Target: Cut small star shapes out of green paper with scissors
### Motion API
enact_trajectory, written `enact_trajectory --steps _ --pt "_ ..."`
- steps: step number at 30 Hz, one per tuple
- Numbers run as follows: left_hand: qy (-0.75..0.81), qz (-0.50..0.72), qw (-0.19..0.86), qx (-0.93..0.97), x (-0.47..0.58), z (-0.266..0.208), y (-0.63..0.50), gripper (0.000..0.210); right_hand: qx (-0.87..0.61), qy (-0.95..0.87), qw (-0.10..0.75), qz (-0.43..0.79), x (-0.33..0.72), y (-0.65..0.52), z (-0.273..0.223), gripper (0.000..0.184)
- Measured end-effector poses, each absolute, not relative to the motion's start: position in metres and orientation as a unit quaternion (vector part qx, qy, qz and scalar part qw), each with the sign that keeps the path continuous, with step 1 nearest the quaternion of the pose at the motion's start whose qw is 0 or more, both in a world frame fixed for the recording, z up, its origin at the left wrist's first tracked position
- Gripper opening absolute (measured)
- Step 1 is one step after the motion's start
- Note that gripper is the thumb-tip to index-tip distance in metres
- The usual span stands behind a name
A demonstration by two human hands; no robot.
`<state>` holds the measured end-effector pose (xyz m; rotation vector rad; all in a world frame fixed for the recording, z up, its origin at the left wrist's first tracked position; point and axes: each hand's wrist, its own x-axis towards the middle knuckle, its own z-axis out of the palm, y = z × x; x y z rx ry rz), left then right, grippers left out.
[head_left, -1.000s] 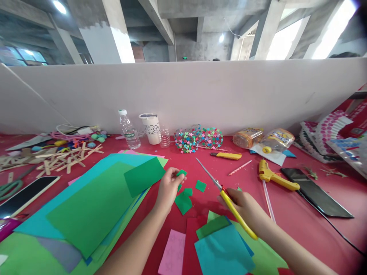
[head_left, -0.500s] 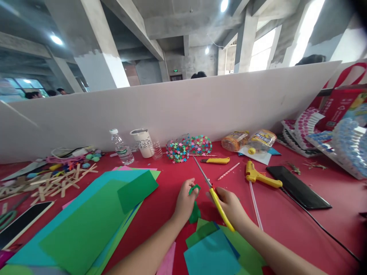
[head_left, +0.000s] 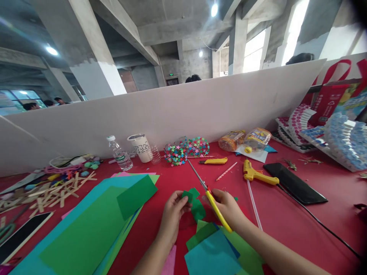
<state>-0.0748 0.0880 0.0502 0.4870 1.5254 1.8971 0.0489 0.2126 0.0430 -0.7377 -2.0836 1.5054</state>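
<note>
My left hand (head_left: pixel 174 210) pinches a small cut piece of dark green paper (head_left: pixel 187 195) between thumb and fingers. Just right of it lies another dark green paper piece (head_left: pixel 197 210) on the red table (head_left: pixel 166 183). In my right hand (head_left: pixel 226 204) are yellow-handled scissors (head_left: pixel 216 212), their blades pointing up and to the left, away from the paper. Whether the blades are fully closed is hard to make out. Below both hands sits a pile of cut sheets, with a blue square (head_left: pixel 212 254) on top.
Large green and blue sheets (head_left: pixel 88 225) cover the left side, near wooden sticks (head_left: pixel 65 191) and a phone (head_left: pixel 24 235). A yellow cutter (head_left: pixel 213 161), a glue gun (head_left: pixel 258 175) and a black pouch (head_left: pixel 295 183) lie right. A water bottle (head_left: pixel 119 154) stands by the white partition (head_left: pixel 183 110).
My left hand has moved left and slightly down with its green piece, turning so the paper shows more. My right hand still holds the scissors in nearly the same place. The view has shifted slightly.
</note>
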Motion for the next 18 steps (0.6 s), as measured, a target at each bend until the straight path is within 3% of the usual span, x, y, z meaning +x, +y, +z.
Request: enact_trajectory --steps 4,10,18 --pt "0.548 0.736 0.348 0.191 -0.069 0.058 0.087 0.024 -0.246 -0.745 0.248 0.568 0.051 0.207 0.048 0.026" --pt "0.562 0.652 0.434 0.267 -0.048 0.059 0.085 0.024 -0.193 -0.707 0.203 0.65 0.054 0.193 0.059 0.015" --pt "0.562 0.678 0.415 0.228 -0.049 0.068 0.082 0.027 -0.215 -0.697 0.193 0.656 0.049 0.198 0.067 0.008"
